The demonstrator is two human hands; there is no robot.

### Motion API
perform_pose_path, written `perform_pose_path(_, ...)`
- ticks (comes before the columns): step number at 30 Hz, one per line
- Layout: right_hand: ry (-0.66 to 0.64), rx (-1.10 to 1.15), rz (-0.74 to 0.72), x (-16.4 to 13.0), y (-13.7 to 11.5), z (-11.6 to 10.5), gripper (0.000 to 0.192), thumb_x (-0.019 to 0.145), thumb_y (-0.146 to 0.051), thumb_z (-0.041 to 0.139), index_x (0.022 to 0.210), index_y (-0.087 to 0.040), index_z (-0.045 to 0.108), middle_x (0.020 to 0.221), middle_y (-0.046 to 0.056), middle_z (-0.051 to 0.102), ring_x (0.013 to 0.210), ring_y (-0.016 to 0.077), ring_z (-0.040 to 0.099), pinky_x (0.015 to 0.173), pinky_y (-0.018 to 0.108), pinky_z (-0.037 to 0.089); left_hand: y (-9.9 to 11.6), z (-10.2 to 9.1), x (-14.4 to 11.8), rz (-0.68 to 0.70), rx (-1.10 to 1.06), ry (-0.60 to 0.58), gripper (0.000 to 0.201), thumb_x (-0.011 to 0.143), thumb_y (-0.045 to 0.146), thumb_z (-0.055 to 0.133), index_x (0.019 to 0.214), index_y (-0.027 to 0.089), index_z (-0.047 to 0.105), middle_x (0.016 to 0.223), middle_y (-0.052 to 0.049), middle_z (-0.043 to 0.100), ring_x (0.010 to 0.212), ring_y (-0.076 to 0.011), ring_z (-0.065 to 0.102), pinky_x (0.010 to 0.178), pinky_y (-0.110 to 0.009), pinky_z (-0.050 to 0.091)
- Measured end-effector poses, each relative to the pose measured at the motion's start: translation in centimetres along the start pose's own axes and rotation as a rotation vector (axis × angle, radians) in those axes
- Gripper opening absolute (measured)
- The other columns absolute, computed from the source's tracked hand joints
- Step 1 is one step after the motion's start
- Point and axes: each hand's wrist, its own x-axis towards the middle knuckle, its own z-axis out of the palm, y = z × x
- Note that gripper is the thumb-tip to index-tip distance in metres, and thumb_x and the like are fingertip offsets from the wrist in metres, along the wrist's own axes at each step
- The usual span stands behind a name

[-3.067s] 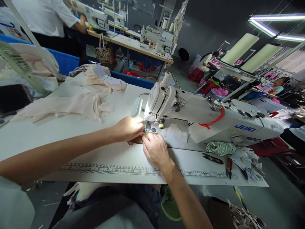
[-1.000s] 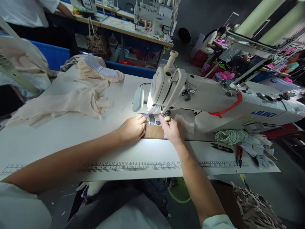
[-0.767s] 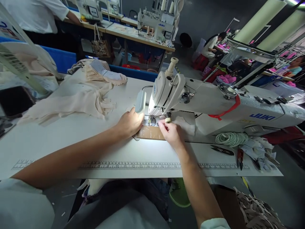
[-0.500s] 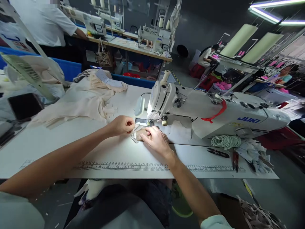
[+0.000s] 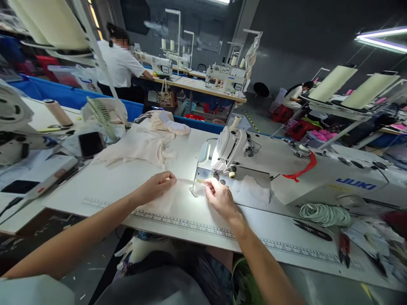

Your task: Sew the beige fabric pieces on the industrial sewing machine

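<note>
A pale, thin piece of fabric (image 5: 182, 190) is stretched between my two hands, just in front of the white sewing machine (image 5: 227, 148). My left hand (image 5: 157, 186) pinches its left end with closed fingers. At its right end, near the presser foot, my right hand (image 5: 220, 197) grips the edge between thumb and fingers. A small wire guide (image 5: 193, 192) lies on the table by the fabric. Needle and presser foot are partly hidden and hard to make out.
Cream fabric pieces (image 5: 136, 148) lie at the back left, beside a phone (image 5: 91, 144). Thread snips (image 5: 312, 230), a coil of pale green cord (image 5: 324, 214) and red-handled snips (image 5: 344, 250) lie at right. Co-workers sit at machines beyond.
The view has swung left. My hands have moved farther apart, the left one away from the needle area. The tan piece under my right fingers has given way to pale fabric held taut.
</note>
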Motion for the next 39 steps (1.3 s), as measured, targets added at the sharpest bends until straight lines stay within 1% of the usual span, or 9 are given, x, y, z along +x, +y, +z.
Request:
perform_pose_path(3, 0.012, -0.132, -0.083, -0.1, -0.1, 0.2, 0.02, 0.094, -0.013, 0.046, 0.09, -0.022, 0.064, 0.088, 0.006, 0.071, 0.081, 0.0207, 0.066, 0.074, 0.031, 0.048, -1.6, -1.7, -0.6, 0.025, 0.373, -0.003, 0.03, 0.093, 0.048, 0.044, 0.083, 0.022, 0.057, 0.055, 0.003, 0.052, 0.05, -0.0164, 0.049, 0.051, -0.026, 0.03)
perform_pose_path(6, 0.001, -0.287, -0.148, 0.2, -0.5, 0.5, 0.022, 0.097, -0.017, 0.047, 0.082, -0.022, 0.062, 0.079, 0.005, 0.066, 0.076, 0.0208, 0.062, 0.069, 0.032, 0.045, -3.0, -3.9, -0.1, 0.052, 0.692, 0.113, 0.021, 0.092, 0.039, 0.051, 0.089, 0.022, 0.062, 0.072, -0.002, 0.066, 0.068, -0.021, 0.062, 0.057, -0.027, 0.036)
perform_pose_path(9, 0.015, -0.41, -0.155, 0.2, -0.7, 0.5, 0.025, 0.1, -0.02, 0.045, 0.081, -0.021, 0.061, 0.079, 0.006, 0.062, 0.071, 0.0207, 0.058, 0.061, 0.032, 0.042, -4.2, -5.5, 1.4, 0.183, 0.857, 0.271, 0.022, 0.092, 0.037, 0.056, 0.103, 0.021, 0.066, 0.099, -0.009, 0.072, 0.097, -0.0284, 0.065, 0.059, -0.027, 0.044)
perform_pose_path(12, 0.024, -0.453, -0.109, -0.2, -0.3, -0.2, 0.023, 0.101, -0.021, 0.044, 0.09, -0.02, 0.065, 0.085, 0.008, 0.063, 0.07, 0.0206, 0.057, 0.056, 0.032, 0.041, -5.3, -6.3, 3.2, 0.281, 0.937, 0.279, 0.019, 0.092, 0.023, 0.054, 0.104, 0.02, 0.069, 0.112, -0.011, 0.071, 0.108, -0.0301, 0.064, 0.067, -0.03, 0.051)
perform_pose_path(16, 0.051, -0.404, -0.056, -0.7, 1.1, -1.8, 0.025, 0.102, -0.024, 0.042, 0.104, -0.022, 0.067, 0.093, 0.009, 0.068, 0.072, 0.022, 0.062, 0.059, 0.034, 0.046, -6.4, -6.2, 4.4, 0.3, 0.963, 0.229, 0.027, 0.091, 0.014, 0.048, 0.1, 0.019, 0.073, 0.106, -0.011, 0.074, 0.096, -0.0259, 0.068, 0.071, -0.032, 0.051)
perform_pose_path(21, 0.007, -0.252, -0.029, -0.9, 1.7, -3.3, 0.026, 0.101, -0.024, 0.043, 0.1, -0.022, 0.069, 0.093, 0.008, 0.072, 0.082, 0.0242, 0.068, 0.07, 0.036, 0.052, -7.2, -6.5, 4.0, 0.324, 0.746, 0.347, 0.037, 0.1, 0.036, 0.041, 0.089, 0.02, 0.072, 0.096, -0.008, 0.075, 0.094, -0.0224, 0.067, 0.072, -0.028, 0.047)
perform_pose_path(26, -0.026, -0.16, -0.027, -1.6, 1.4, -3.8, 0.025, 0.1, -0.023, 0.044, 0.1, -0.021, 0.07, 0.094, 0.008, 0.073, 0.085, 0.0235, 0.068, 0.076, 0.037, 0.054, -7.4, -7.1, 3.9, 0.272, 0.527, 0.369, 0.033, 0.093, 0.041, 0.046, 0.084, 0.02, 0.07, 0.09, -0.006, 0.074, 0.086, -0.02, 0.066, 0.071, -0.027, 0.046)
perform_pose_path(33, 0.029, -0.12, -0.043, -2.9, 2.4, -3.0, 0.024, 0.099, -0.018, 0.046, 0.098, -0.02, 0.069, 0.093, 0.008, 0.073, 0.086, 0.0226, 0.068, 0.077, 0.035, 0.055, -7.1, -6.4, 3.9, 0.33, 0.607, 0.324, 0.032, 0.092, 0.035, 0.046, 0.096, 0.02, 0.073, 0.1, -0.008, 0.073, 0.097, -0.0222, 0.063, 0.076, -0.029, 0.049)
perform_pose_path(39, 0.047, -0.115, -0.065, -3.0, 2.3, -2.9, 0.023, 0.099, -0.017, 0.046, 0.096, -0.02, 0.069, 0.091, 0.006, 0.072, 0.085, 0.0211, 0.067, 0.077, 0.033, 0.054, -7.5, -6.8, 3.4, 0.411, 0.613, 0.261, 0.033, 0.095, 0.034, 0.045, 0.107, 0.019, 0.071, 0.108, -0.008, 0.072, 0.1, -0.021, 0.064, 0.07, -0.026, 0.051)
